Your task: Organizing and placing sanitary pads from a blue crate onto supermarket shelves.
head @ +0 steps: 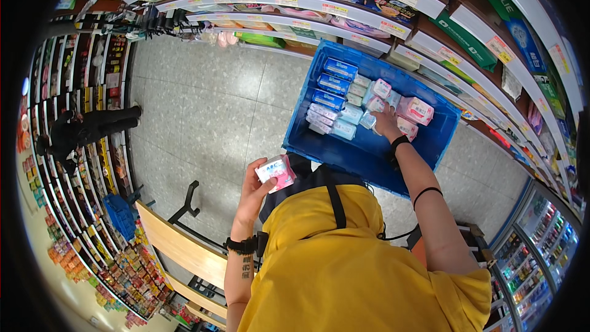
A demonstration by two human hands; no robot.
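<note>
My left hand (252, 190) grips a pink-and-white ABC sanitary pad pack (275, 173) beside my body, its thumb across the front. In front of me is a blue plastic crate (350, 166), partly filled with packs. My right hand (385, 121) reaches down into it, fingers among the packs. Near its thumb sits a small light-blue pack (368, 120); whether the fingers hold anything is hidden. Larger pink packs (415, 110) lie to the right of this hand. Dark blue packs (333, 84) form a column at the crate's left, above a stack of pale lilac packs (321, 116).
Stocked store shelves (332, 7) with price tags curve along the far side and right. A person (78, 131) in dark clothes stands by the left shelves. A wooden-topped table (184, 244) is at lower left, a glass-door drinks cooler (539, 235) at lower right.
</note>
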